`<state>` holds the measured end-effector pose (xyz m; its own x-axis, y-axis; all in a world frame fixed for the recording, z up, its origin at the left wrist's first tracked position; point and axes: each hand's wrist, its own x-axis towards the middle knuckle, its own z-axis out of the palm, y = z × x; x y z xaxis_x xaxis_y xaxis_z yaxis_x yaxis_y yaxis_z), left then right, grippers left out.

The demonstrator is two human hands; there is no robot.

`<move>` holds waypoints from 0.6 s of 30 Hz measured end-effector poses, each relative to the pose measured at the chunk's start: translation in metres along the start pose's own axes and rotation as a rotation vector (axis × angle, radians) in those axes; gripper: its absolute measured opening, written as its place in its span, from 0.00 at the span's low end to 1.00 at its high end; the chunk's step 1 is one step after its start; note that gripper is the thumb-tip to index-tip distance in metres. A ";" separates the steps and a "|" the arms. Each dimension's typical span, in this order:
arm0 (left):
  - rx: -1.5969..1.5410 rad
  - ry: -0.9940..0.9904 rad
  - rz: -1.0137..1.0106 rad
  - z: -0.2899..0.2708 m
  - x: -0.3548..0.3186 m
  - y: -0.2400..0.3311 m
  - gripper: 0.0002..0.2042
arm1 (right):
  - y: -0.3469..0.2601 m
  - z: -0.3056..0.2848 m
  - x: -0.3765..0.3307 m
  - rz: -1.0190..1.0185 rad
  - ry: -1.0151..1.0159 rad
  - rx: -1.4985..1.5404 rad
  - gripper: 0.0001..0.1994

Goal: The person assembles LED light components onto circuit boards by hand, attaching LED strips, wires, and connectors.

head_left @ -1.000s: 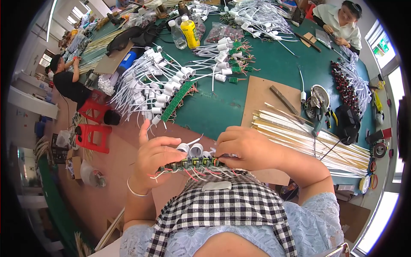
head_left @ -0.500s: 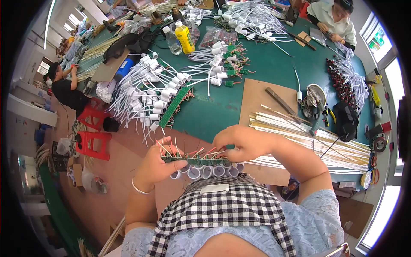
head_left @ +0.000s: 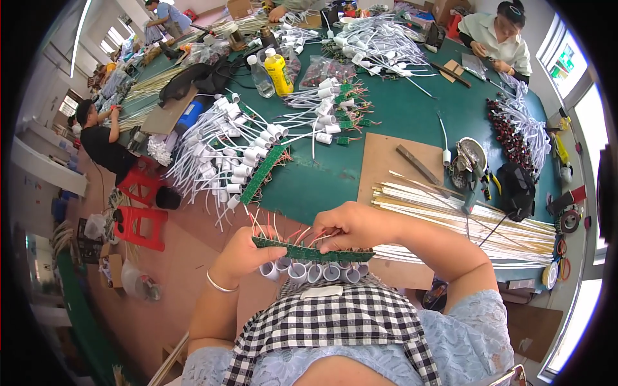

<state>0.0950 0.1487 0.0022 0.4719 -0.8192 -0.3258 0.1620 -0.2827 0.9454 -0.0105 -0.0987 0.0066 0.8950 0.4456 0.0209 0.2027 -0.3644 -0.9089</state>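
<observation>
A long green circuit board strip (head_left: 302, 251) spans the space in front of my lap. Red and white wires stand up along its far edge, and white cylindrical housings (head_left: 315, 273) hang in a row below it. My left hand (head_left: 243, 256) grips the strip's left end, thumb on the near face. Over the middle right part, my right hand (head_left: 339, 226) pinches among the wires with thumb and forefinger; a wire seems to be in that pinch. On the table beyond lies a similar green board strip (head_left: 262, 175) with white housings and white cables attached.
Right of my hands, long thin metallic strips (head_left: 444, 222) lie across a brown board (head_left: 386, 157). Pliers (head_left: 494, 183), a metal bowl (head_left: 473, 153) and a black cap (head_left: 515, 186) are beyond. Bottles (head_left: 278, 73) stand further back. Co-workers (head_left: 505, 45) sit around the table; red stools (head_left: 140, 228) are at left.
The strip has tilted, its right end now lower and its green face more visible. My right hand has shifted slightly left and down along the wires. My left hand still holds the left end.
</observation>
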 end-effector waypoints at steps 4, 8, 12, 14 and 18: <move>0.009 0.047 -0.080 0.001 -0.001 0.003 0.05 | 0.014 0.001 -0.003 -0.126 0.147 0.105 0.10; 0.011 0.088 -0.052 0.003 -0.002 0.001 0.06 | 0.012 -0.026 -0.016 -0.107 0.452 0.359 0.11; -0.016 0.120 -0.009 -0.001 -0.003 -0.001 0.08 | -0.001 -0.009 0.004 -0.100 0.145 -0.242 0.10; -0.006 0.093 -0.009 0.006 -0.005 0.004 0.09 | -0.002 -0.003 0.008 -0.178 0.176 -0.278 0.10; 0.233 0.130 0.147 -0.001 -0.008 -0.003 0.11 | -0.011 -0.026 -0.013 -0.149 0.594 0.396 0.14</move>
<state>0.0917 0.1564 0.0021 0.5852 -0.7933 -0.1680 -0.1125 -0.2846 0.9520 -0.0139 -0.1210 0.0273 0.9564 -0.0928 0.2769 0.2813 0.0385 -0.9588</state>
